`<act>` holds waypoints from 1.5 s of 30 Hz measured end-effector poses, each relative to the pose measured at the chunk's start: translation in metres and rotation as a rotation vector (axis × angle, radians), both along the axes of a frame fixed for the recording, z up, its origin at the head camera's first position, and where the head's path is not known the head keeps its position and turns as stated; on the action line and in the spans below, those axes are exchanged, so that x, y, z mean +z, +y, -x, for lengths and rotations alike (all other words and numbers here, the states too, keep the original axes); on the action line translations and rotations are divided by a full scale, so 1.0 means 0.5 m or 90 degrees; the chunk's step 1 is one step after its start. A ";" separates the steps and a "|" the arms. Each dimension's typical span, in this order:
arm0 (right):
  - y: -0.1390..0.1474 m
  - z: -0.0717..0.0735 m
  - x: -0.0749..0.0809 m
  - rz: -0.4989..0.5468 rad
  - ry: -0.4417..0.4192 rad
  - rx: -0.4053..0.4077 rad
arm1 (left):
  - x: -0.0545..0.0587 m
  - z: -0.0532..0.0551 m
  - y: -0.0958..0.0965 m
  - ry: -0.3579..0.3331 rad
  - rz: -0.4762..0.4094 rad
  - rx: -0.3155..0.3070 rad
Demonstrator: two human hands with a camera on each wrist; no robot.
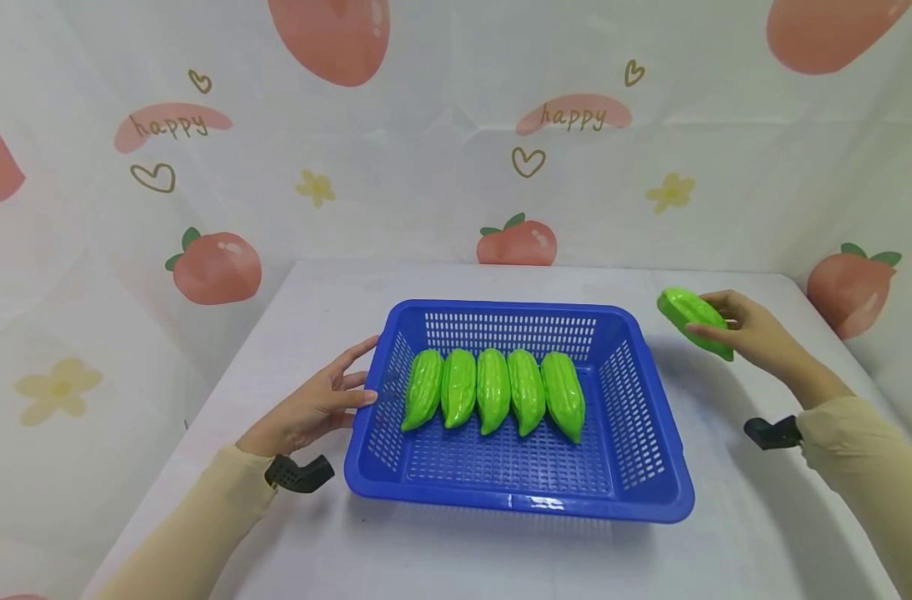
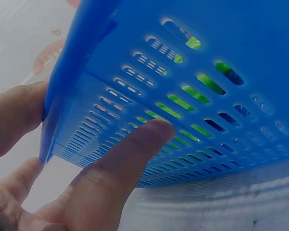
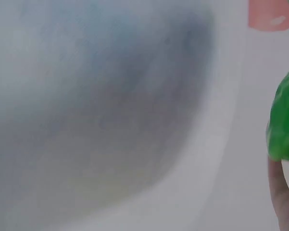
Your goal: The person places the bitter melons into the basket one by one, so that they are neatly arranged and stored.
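A blue plastic basket (image 1: 518,510) stands in the middle of the table, holding several bright green bitter melons (image 1: 493,392) in a side-by-side row. My left hand (image 1: 317,408) is at the basket's left side, fingers spread along it. In the left wrist view the thumb (image 2: 130,159) lies against the slotted outer wall. Off to the right of the basket, my right hand (image 1: 756,329) holds another bitter melon (image 1: 692,317) between thumb and fingers, raised over the table. Only part of that melon (image 3: 284,120) shows at the edge of the right wrist view.
The white tabletop (image 1: 291,325) extends around the basket. Behind it hangs a white cloth backdrop (image 1: 418,167) printed with fruit, flowers and hearts. Inside the basket, bare floor (image 1: 501,467) shows in front of the row and along its right side.
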State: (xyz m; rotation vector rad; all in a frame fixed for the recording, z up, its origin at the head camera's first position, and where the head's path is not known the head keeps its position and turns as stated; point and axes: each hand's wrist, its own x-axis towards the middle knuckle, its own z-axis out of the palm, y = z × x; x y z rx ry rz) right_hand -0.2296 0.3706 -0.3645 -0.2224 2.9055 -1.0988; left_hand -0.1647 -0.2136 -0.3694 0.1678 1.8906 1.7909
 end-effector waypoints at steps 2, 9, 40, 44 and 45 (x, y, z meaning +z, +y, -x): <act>-0.005 -0.005 0.008 0.012 0.022 -0.012 | 0.000 0.000 0.000 0.000 0.001 0.000; -0.020 -0.023 0.030 0.094 0.079 -0.038 | 0.001 0.001 -0.001 0.002 -0.001 -0.006; -0.122 -0.056 0.074 0.542 0.186 0.191 | -0.001 0.000 -0.001 0.000 -0.001 -0.001; -0.134 -0.060 0.070 0.511 0.173 0.199 | 0.000 -0.001 0.000 -0.001 0.000 -0.001; -0.137 -0.060 0.069 0.502 0.171 0.200 | 0.001 -0.001 0.000 -0.001 0.000 -0.001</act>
